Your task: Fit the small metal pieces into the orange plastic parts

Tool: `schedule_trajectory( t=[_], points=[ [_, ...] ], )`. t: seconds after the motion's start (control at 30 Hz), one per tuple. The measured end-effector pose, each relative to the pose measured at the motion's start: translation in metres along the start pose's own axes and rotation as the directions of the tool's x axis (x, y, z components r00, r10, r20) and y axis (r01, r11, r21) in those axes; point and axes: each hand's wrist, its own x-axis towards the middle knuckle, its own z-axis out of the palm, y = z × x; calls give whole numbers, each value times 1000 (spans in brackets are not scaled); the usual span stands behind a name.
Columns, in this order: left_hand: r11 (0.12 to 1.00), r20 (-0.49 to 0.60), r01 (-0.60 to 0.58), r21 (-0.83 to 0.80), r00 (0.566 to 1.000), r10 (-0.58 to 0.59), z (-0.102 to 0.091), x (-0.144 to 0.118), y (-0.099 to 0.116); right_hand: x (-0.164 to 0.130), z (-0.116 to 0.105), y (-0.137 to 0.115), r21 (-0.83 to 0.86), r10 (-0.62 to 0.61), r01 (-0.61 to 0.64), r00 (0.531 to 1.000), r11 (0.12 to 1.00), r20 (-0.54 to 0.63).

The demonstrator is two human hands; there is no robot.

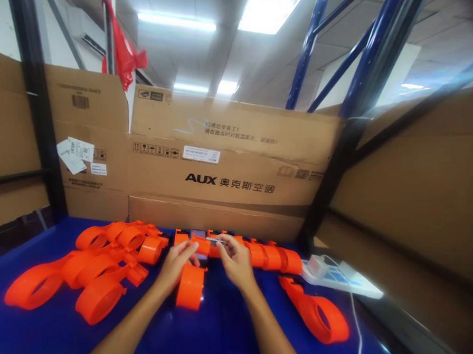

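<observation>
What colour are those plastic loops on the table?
Bright orange loops, on a blue table; the head view shows them.

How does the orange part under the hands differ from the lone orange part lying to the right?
The part under the hands stands on edge, its ring broadside up, touched by the left hand; the lone part lies flat, its ring opening facing up, untouched. The first sits mid-table; the second lies beside the white power strip. Both are the same bright orange plastic.
</observation>
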Motion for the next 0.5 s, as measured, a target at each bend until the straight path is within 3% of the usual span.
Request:
schedule_trajectory(
  t=[0.13,0.33,0.5],
  points=[
    [998,5,-44,49,999,44,3,-3,4,-1,3,-4,-15,-18,18,1000,1000,-18],
    [985,85,-118,126,991,108,8,-8,12,-3,11,-6,119,18,-21,1000,993,22],
    [987,53,-115,115,993,110,6,-7,11,-4,11,-10,186,75,-80,997,979,36]
  ],
)
